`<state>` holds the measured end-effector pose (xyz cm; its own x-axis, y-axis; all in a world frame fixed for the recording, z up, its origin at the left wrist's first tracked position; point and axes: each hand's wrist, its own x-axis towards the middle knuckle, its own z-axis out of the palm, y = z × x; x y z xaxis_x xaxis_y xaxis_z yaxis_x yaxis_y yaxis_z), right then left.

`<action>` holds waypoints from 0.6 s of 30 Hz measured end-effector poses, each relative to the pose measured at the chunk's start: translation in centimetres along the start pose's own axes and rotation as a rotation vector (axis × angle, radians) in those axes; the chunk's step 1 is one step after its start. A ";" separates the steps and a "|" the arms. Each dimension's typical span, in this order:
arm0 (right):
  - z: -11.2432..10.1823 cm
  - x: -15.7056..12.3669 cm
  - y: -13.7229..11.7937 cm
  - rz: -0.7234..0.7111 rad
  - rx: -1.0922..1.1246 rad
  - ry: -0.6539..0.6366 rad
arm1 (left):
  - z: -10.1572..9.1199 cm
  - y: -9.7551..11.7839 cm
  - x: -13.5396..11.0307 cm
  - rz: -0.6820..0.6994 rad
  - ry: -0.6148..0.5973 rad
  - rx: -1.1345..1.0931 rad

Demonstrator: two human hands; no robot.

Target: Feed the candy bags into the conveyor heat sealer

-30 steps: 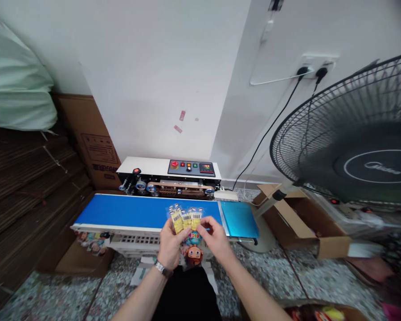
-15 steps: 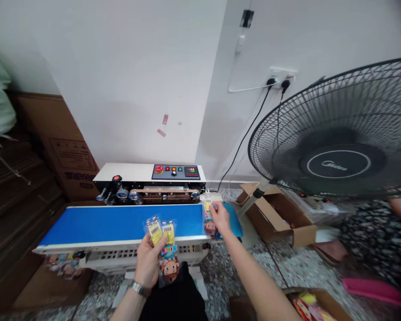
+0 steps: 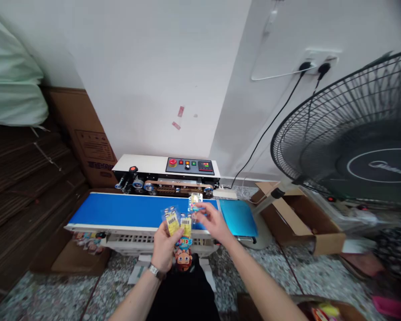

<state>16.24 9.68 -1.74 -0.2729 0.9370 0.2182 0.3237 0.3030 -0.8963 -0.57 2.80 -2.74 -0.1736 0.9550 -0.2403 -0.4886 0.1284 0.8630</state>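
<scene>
My left hand (image 3: 165,245) is closed around several clear packets (image 3: 183,243) with yellow barcode labels and a cartoon figure, fanned out over the front edge of the blue conveyor belt (image 3: 120,209). Another packet (image 3: 195,200) lies on the belt, its top edge at the band sealer (image 3: 173,187). My right hand (image 3: 212,221) hovers over the belt between this packet and those in my left hand. Its thumb and index finger are apart, the tips close to both; whether they touch either is unclear.
The sealer's control panel (image 3: 190,166) shows lit digits. A large fan (image 3: 361,147) stands at right, above an open carton (image 3: 294,218). Another carton (image 3: 321,307) with colourful packets sits at lower right. Flattened cardboard (image 3: 30,178) and finished-looking packets (image 3: 88,240) are at left.
My right hand has moved left from the belt's right end and let go of the packet there. A packet now lies farther left by the sealer. The camera view has shifted.
</scene>
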 end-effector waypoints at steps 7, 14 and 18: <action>2.2 -3.2 -2.8 -0.057 -0.018 -0.048 | 0.8 0.1 -0.7 0.005 -0.015 -0.034; 2.0 -2.6 -3.2 -0.033 0.017 -0.074 | 0.6 0.1 -0.7 0.044 -0.034 0.007; 3.0 -3.4 -2.4 0.103 0.183 0.054 | 0.9 0.2 -0.5 0.041 -0.008 -0.022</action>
<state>13.66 5.24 -1.46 -0.1960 0.9709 0.1378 0.1757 0.1730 -0.9691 0.19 2.55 -2.09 -0.1871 0.9615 -0.2012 -0.4998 0.0832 0.8622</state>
